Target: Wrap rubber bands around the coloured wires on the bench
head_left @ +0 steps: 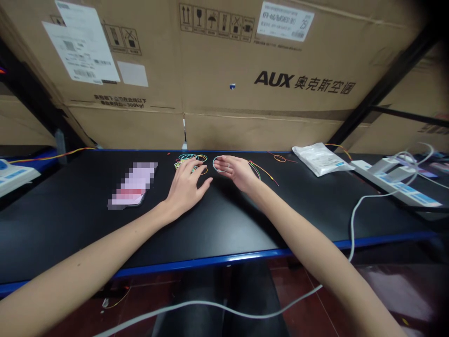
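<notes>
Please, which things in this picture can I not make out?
Phone screen: head view, masked by pixel blocks.
Part of the coiled wires: head view, behind the left grip.
White-blue object: head view, cut off by the left edge.
White packet: head view, print too small.

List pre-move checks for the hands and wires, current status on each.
1. Left hand on the wire coil: cannot tell. Fingers are spread over it; contact is unclear.
2. Right hand gripping the pale wire loop: cannot tell. Fingers are at the loop; the thumb is hidden.
3. All wires in one pile: not ok. Loose wires lie right of the right hand, a small orange loop farther right.
4. Phone clear of both hands: ok, left of the left hand.
5. White packet clear of both hands: ok, well to the right.
6. Grey cable off the table's front edge: not ok, hangs over it.
</notes>
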A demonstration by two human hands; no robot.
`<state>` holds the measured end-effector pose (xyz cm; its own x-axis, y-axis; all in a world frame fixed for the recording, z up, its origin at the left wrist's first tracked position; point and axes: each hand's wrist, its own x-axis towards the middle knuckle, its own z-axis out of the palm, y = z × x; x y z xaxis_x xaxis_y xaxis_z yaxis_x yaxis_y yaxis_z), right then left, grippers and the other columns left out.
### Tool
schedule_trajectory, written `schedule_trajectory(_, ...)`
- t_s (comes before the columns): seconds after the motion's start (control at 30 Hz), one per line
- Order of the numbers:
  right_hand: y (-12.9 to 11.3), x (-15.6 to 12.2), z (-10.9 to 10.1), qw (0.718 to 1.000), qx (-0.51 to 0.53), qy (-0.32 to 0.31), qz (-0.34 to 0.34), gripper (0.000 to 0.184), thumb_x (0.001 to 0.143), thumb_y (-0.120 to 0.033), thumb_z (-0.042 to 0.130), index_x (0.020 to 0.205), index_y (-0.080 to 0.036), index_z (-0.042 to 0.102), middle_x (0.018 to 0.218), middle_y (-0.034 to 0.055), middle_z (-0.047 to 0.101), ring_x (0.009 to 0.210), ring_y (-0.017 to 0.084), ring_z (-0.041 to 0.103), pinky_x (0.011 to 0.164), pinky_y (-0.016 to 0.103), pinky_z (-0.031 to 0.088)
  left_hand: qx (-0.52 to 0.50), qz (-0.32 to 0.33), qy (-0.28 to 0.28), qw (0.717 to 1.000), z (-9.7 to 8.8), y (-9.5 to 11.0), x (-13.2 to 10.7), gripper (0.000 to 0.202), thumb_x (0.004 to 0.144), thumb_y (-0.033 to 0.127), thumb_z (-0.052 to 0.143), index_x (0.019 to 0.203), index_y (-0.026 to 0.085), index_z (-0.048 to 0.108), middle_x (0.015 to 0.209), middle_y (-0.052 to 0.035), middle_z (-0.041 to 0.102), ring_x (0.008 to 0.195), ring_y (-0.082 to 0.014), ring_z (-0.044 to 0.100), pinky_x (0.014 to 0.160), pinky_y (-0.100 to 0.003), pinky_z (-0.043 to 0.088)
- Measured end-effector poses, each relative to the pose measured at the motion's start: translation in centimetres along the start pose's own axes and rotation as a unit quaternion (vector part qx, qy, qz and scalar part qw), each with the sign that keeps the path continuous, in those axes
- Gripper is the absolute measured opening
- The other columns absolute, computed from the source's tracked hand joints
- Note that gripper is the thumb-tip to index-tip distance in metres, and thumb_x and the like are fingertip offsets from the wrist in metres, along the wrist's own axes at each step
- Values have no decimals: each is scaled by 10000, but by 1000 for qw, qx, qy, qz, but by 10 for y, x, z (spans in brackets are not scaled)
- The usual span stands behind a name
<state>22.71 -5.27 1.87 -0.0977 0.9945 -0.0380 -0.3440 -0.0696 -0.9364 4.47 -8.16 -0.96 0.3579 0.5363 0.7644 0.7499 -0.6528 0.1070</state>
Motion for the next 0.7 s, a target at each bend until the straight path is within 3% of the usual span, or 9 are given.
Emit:
schedule_trajectory(0.1, -7, 4, -7, 994, 80, 38, 58, 179, 933, -136, 529, 810, -147, 657, 743, 42, 731, 696, 108, 712, 670, 206, 587, -8, -1, -4, 1000, 0, 1, 0, 262, 899, 305, 589, 1078, 129, 665, 1169, -150, 640, 1202, -301, 542, 1047, -491, 439)
schedule_trajectory(0.23, -8, 8, -11, 986, 138, 44, 82, 204, 969, -140, 464, 847, -163, 626, 733, 23, 729, 657, 84, 705, 569, 149, 564, -18, -3, -14, 1000, 0, 1, -1, 243, 898, 300, 584, 1051, 128, 660, 1169, -152, 639, 1192, -293, 550, 1042, -483, 445)
schedule_trajectory(0.5, -21, 3, -10, 968, 228, 0, 103, 300, 997, -145, 298, 1175, -80, 531, 820, 88, 742, 781, 154, 742, 607, 198, 613, -26, -6, -44, 999, 3, 0, -4, 296, 892, 301, 572, 1126, 127, 624, 1166, -150, 633, 1187, -300, 542, 1043, -479, 449)
schedule_trajectory(0.7, -35, 8, -30, 966, 234, -18, 107, 318, 953, -85, 364, 1232, -84, 515, 889, 82, 739, 776, 122, 724, 604, 152, 594, -33, -9, -52, 998, 2, 0, -4, 312, 898, 301, 557, 1158, 137, 610, 1175, -146, 629, 1184, -301, 540, 1048, -498, 445)
